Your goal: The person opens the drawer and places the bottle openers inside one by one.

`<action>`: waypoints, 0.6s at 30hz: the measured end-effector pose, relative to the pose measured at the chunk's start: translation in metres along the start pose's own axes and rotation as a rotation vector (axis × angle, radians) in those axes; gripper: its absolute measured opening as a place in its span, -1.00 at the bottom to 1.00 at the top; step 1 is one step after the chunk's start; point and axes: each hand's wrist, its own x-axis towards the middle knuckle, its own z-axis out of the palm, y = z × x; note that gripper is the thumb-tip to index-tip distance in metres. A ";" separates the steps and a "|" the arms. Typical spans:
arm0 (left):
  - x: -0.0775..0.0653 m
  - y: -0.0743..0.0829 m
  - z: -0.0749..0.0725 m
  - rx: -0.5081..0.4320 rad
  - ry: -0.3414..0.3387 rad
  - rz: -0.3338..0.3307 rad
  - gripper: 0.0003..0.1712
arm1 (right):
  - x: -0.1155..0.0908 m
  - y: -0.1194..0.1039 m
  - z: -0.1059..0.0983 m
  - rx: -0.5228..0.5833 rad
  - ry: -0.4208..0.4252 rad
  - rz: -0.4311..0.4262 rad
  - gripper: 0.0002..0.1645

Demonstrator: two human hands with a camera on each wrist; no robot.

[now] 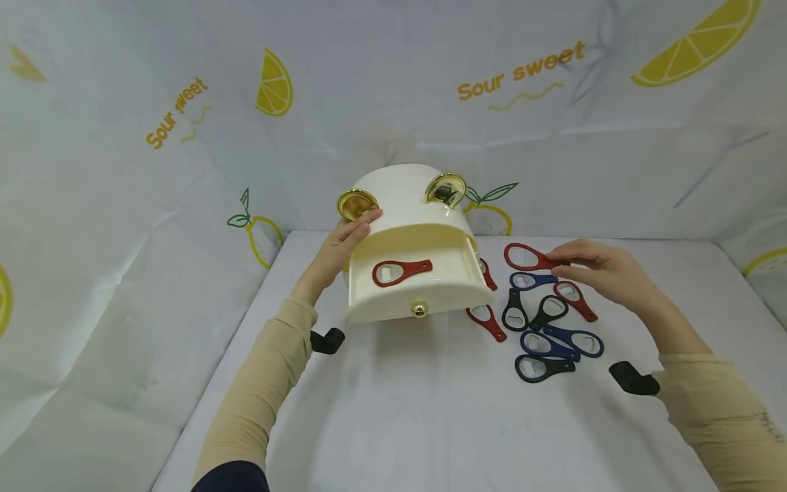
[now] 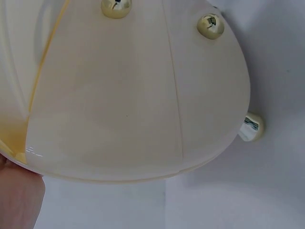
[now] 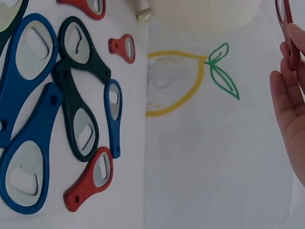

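A cream drawer box [image 1: 399,193] with two gold discs on top appears tilted, its rounded base and gold feet showing in the left wrist view. My left hand [image 1: 341,247] holds its left side, fingers by the left gold disc; the thumb is hidden. Its drawer [image 1: 369,301], with a gold knob, is pulled out, and a red bottle opener [image 1: 402,272] lies inside. Over to the right, my right hand [image 1: 605,270] pinches another red bottle opener [image 1: 527,257] by its handle end, its ring pointing toward the box.
Below the right hand, several blue, dark green and red bottle openers [image 1: 547,307] lie bunched on the white table [image 1: 393,424]. More red openers [image 1: 488,321] lie close to the drawer's right side. A lemon-printed white backdrop [image 1: 369,82] rises behind.
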 end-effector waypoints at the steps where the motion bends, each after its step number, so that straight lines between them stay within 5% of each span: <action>1: 0.000 0.000 0.000 0.000 -0.002 0.005 -0.54 | 0.001 -0.004 0.000 0.009 0.007 -0.008 -0.67; 18: 0.001 -0.001 -0.001 0.003 0.007 -0.002 -0.55 | 0.020 -0.063 0.016 0.224 0.028 -0.178 -0.66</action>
